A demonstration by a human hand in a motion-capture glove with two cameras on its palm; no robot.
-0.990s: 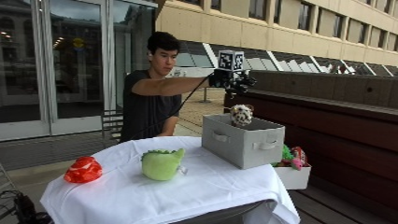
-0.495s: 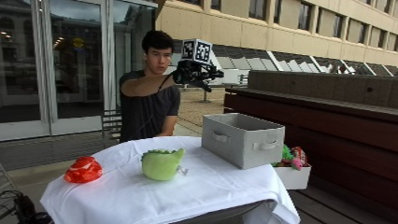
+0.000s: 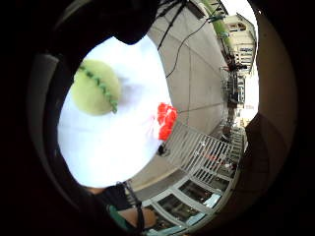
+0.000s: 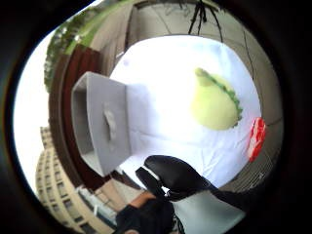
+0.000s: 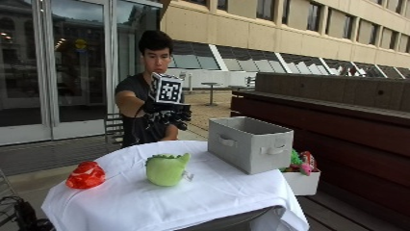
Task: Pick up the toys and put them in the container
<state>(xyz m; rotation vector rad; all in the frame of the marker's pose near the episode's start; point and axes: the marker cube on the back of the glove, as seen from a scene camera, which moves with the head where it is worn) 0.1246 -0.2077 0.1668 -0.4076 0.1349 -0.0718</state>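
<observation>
A green plush toy (image 5: 166,169) with a spiked ridge sits mid-table on the white cloth (image 5: 211,197). A red toy (image 5: 86,175) lies at the table's left edge. The grey fabric container (image 5: 251,143) stands on the right side, its inside hidden. My gloved right hand (image 5: 165,115) hangs in the air behind and above the green toy, fingers loosely spread, holding nothing. The little finger side palm view looks down on the green toy (image 3: 93,87) and the red toy (image 3: 166,121). The thumb side view shows the container (image 4: 100,124), the green toy (image 4: 214,105) and my gloved fingers (image 4: 173,175).
A small white box (image 5: 301,180) holding several colourful toys stands just past the table's right side, against a dark wooden wall (image 5: 346,125). A metal railing (image 3: 202,152) lies beyond the red toy's end of the table.
My hand has swung left from above the container and come down towards the green toy. The spotted toy seen under it a second ago is out of sight.
</observation>
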